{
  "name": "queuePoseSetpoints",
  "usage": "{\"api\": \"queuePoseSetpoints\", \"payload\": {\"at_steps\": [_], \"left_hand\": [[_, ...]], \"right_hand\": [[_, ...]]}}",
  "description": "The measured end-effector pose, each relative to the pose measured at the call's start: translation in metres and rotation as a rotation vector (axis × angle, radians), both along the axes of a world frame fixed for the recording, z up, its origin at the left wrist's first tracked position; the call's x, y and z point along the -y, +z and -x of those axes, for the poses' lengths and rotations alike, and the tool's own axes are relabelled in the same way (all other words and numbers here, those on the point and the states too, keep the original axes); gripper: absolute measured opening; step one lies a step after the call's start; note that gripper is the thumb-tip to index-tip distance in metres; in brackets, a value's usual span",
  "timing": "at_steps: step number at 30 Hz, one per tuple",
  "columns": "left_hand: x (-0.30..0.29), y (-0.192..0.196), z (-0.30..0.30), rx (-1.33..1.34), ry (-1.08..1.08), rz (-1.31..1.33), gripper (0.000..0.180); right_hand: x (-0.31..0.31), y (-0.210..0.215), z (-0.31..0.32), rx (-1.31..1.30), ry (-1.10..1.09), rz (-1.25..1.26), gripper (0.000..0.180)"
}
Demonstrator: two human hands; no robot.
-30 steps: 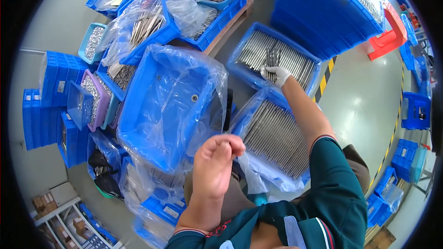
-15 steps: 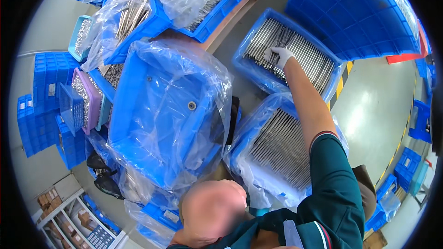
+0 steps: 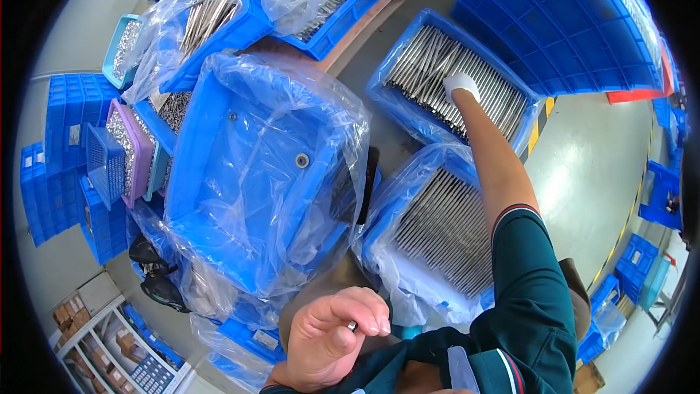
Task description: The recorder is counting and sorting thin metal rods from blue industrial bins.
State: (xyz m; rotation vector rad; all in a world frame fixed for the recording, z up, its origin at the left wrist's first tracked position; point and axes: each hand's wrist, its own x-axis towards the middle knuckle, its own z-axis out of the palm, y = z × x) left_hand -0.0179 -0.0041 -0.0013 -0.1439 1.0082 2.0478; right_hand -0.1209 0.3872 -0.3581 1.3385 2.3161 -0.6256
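Note:
My right hand (image 3: 461, 88), in a white glove, reaches down onto the metal rods (image 3: 426, 58) in the far blue bin (image 3: 378, 84). Its fingers are mostly hidden, so whether they grip a rod does not show. Rods left of the glove lie loose and askew; those to its right run in neat parallel rows. Low in the middle, my bare left hand (image 3: 324, 339) is raised with thumb and fingers pinched on a small metal piece (image 3: 352, 326). Only its shiny end shows. Nearer me, below my right forearm, a second plastic-lined blue bin (image 3: 372, 252) holds more rods (image 3: 445, 226) in tidy rows.
Left of centre stands a large plastic-lined blue bin (image 3: 244, 168) with a small ring-shaped part (image 3: 302, 160) inside. Beyond it, blue crates of rods rest on a wooden pallet (image 3: 368, 22). Tall blue crates (image 3: 547, 22) stand at right. Baskets of small parts (image 3: 120, 138) stand at left.
My right hand has shifted a little right over the rods, and those to its left now lie more askew. My left hand, blurred before, now shows the metal piece between its fingers.

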Motion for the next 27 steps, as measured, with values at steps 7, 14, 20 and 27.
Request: {"api": "queuePoseSetpoints", "payload": {"at_steps": [7,14,20,27], "left_hand": [[0.002,0.003,0.000,0.001,0.007,0.027,0.031],[-0.005,-0.002,-0.002,0.036,-0.013,0.033,0.030],[-0.008,0.001,-0.003,0.046,-0.023,0.033,0.030],[-0.006,0.001,-0.003,0.060,-0.037,0.030,0.030]], "right_hand": [[0.051,0.042,0.014,-0.453,0.612,-0.564,0.039],[0.048,0.045,0.034,-0.154,0.899,-0.398,0.053],[0.034,0.025,0.008,-0.218,0.743,-0.438,0.055],[0.027,0.024,-0.007,-0.180,0.775,-0.472,0.060]]}}
